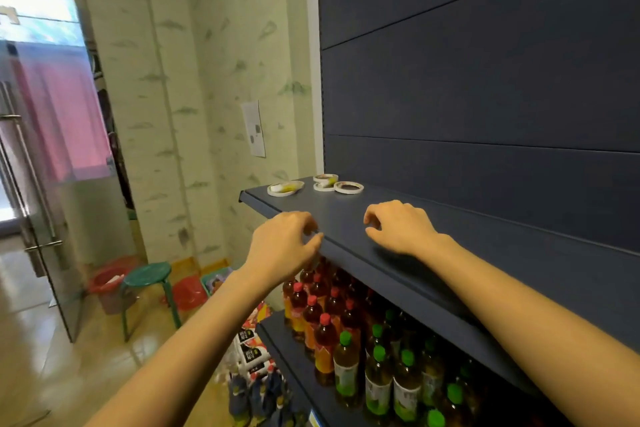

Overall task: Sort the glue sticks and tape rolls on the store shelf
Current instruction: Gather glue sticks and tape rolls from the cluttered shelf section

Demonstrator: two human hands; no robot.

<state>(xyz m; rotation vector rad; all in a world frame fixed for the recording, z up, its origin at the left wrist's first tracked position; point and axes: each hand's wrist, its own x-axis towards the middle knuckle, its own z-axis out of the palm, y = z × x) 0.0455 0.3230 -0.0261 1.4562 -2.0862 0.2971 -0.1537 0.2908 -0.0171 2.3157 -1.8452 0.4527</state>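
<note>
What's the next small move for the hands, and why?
Probably reach the left hand forward to the nearest tape roll, at the front corner of the top shelf. The left hand and the right hand both hold nothing, fingers loosely curled, short of the small cluster of rolls at the shelf's far end. That roll lies most nearly in line with the left hand.
</note>
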